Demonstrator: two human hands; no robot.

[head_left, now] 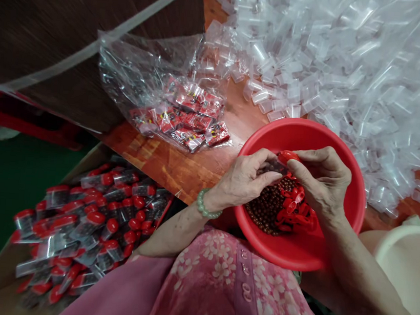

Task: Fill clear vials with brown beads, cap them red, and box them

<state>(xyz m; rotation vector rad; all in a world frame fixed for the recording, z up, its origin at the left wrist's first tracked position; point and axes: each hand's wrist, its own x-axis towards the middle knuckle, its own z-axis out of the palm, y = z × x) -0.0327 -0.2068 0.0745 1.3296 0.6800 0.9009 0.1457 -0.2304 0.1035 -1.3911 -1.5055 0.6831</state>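
Note:
Over a red basin (pixel 353 199), both of my hands meet on one small container. My left hand (pixel 243 177), with a pale green bead bracelet (pixel 206 205) on its wrist, is closed round the clear plastic container (pixel 272 167), which has dark contents. My right hand (pixel 322 179) pinches the red cap (pixel 288 157) at the container's end. Whether the cap is fully seated I cannot tell. Below them in the basin lie many brown beads (pixel 264 209) on the left and a pile of small red plastic spoons (pixel 297 209) beside them.
Clear empty containers (pixel 314 63) cover the table's right and back. A clear bag (pixel 140 68) with red printed packets (pixel 191 116) lies left of the basin. A cardboard box at lower left holds many red-capped containers (pixel 90 220). A cream tub (pixel 407 258) stands at right.

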